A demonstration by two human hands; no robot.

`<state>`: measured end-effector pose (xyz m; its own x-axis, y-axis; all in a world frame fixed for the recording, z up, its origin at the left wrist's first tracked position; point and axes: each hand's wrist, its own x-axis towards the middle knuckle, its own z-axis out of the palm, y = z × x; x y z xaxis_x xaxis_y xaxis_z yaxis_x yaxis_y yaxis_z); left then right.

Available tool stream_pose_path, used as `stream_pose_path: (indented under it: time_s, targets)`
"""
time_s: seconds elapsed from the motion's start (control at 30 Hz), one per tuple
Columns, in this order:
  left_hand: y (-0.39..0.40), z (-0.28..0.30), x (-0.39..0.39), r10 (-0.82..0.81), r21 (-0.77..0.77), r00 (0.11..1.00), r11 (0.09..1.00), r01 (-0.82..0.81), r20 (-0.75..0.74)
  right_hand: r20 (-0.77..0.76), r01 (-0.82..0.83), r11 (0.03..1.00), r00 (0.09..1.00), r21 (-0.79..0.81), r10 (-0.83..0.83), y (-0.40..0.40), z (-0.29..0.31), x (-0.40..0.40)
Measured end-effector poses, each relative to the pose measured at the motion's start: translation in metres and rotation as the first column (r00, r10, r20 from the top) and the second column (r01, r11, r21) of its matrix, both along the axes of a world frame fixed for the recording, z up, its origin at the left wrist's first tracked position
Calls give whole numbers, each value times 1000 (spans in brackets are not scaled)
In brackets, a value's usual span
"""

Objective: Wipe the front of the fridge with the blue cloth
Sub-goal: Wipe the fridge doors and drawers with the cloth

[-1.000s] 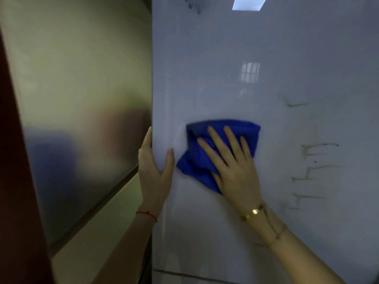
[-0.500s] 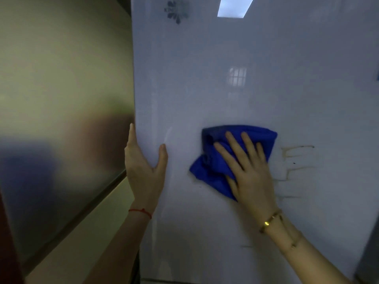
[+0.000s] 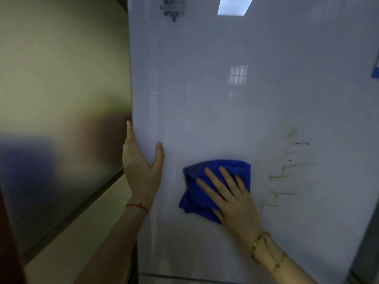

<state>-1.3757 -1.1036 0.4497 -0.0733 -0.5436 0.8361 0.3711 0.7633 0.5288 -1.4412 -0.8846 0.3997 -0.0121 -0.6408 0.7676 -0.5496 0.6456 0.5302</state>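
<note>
The fridge (image 3: 235, 111) door fills the view, pale and glossy, with a ceiling light reflected near its top edge and a window's grid reflected midway up. A dark flower-like logo (image 3: 173, 9) sits near the top left corner. Down the right half run brownish streaks (image 3: 287, 175), stepped lines one below another, with a couple of dark specks above them. At the far right edge there's a bit of a blue sticker (image 3: 375, 71), mostly cut off.

The cloth (image 3: 196, 191) is bunched and pressed against the door's lower middle, left of the streaks and apart from them. The right hand (image 3: 231, 199) lies flat on it, fingers spread and extended, palm pinning the cloth to the surface; gold bracelets (image 3: 264, 247) ring the wrist.

The left hand (image 3: 141, 171) clasps the door's left edge, thumb on the front face, fingers reaching round the side. How far they curl behind I can't tell. A red string (image 3: 137, 206) circles that wrist.

Left of the fridge, a brushed metal panel (image 3: 61, 99) with blurry reflections, and a beige wall (image 3: 78, 242) below it. Wide bare door above the cloth, a seam crossing the bottom edge.
</note>
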Motion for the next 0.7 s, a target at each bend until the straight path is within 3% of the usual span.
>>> stream_pose_path:
  time_s: [0.07, 0.17, 0.23, 0.33, 0.4, 0.5, 0.6, 0.7]
  targets:
    - [0, 0, 1, 7, -3, 1000, 1000, -7, 4, 11, -27, 998, 1000, -53, 28, -1, 27, -2]
    - [0, 0, 2, -3, 2, 1000, 1000, 3, 9, 76, -85, 895, 988, -437, 131, -24, 103, 3]
    - [-1, -1, 2, -19, -5, 1000, 1000, 19, 23, 81, -86, 854, 986, -512, 148, -39, 117, 7]
    - [-5, -3, 3, -29, -33, 999, 999, 30, 36, 40, -108, 974, 992, -201, 118, -43, 44, 6]
    - [-5, -4, 3, -64, -44, 997, 997, 66, 38, 11, -42, 998, 999, 39, 41, -28, -22, 4]
    - [-4, -3, 4, -81, -48, 996, 995, 82, 35, -34, -42, 992, 998, 120, 47, 0, -34, -5]
    - [-4, -2, 6, -42, -43, 998, 998, 45, 48, 4, -78, 984, 997, -162, 80, -2, 41, -5]
    - [-2, -2, 5, -50, -37, 997, 998, 52, 52, 73, -77, 863, 989, -499, 131, -26, 109, 1]
